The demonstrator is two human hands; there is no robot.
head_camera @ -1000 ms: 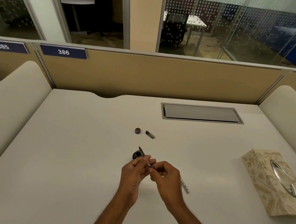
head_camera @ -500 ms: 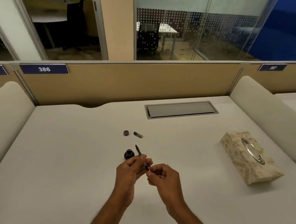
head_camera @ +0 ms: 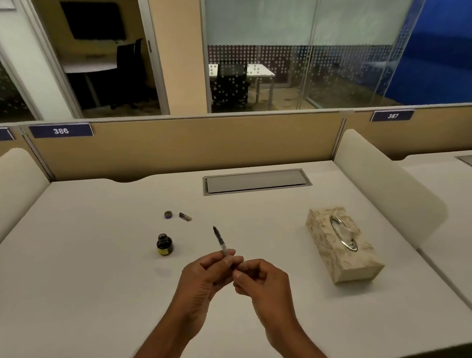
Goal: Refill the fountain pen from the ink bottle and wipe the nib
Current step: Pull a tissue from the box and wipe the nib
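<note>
Nearest, over the desk, the left hand pinches the pen, nib pointing away. The right hand curls round its near end. Left stands the open bottle, the cap farther, and a tissue box right.

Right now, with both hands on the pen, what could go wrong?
1. The ink bottle stands uncapped near the left hand; its cap lies farther back. A stray knock could spill ink.
2. The pen sticks out nib-first over the bare desk. If wet, it may drip, and with the right hand also gripping it, neither is free for the tissue box.
</note>
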